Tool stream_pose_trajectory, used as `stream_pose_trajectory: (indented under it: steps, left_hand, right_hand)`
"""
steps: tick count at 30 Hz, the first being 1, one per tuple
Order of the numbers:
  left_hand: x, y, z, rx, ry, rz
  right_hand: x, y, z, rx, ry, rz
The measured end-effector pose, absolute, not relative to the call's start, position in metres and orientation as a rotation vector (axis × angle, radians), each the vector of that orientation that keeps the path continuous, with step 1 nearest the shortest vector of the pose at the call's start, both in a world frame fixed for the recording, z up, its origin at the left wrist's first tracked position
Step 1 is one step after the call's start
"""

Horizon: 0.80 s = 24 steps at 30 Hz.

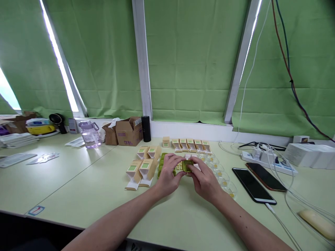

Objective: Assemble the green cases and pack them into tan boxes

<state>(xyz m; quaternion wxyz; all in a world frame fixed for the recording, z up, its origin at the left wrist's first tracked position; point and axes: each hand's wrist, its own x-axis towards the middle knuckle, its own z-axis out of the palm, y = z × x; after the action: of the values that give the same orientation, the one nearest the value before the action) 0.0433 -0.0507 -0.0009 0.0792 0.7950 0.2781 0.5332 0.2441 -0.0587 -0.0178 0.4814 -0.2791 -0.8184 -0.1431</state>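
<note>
Both hands meet over the middle of the table (78,181); the left hand (169,176) and the right hand (204,180) each pinch one green packet (187,165) between thumb and fingertips, one from either side; the remaining fingers curl loosely rather than spread. The packet sits low, just above the table, beside more green packets (160,164) that the left hand partly hides; whether it touches them I cannot tell.

Tan boxes (142,167) with green labels lie to the left; a row of smaller boxes (191,145) stands behind; a curved line of clear cups (222,176) with something yellow inside runs just beside the right hand; two phones (253,184) and a power strip (267,162) lie further right, well apart from the work.

This looks like fine fingertip work, so a light touch should serve best: grip at the packet's edges rather than its faces, so nothing is dented or covered; rest both wrists on the table for steadiness; hold the piece low, so a slip drops it only a little; mind the right forearm, since the cups are near enough to be swept aside by a careless turn.
</note>
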Motion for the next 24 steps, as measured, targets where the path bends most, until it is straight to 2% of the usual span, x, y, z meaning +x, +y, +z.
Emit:
stream_pose_trajectory:
  steps: [24]
  left_hand:
    - [0.0437,-0.0518,-0.0011,2.380,0.853,1.598]
  right_hand:
    - [0.2433,-0.0603,-0.0149,-0.657,-1.995,-0.331]
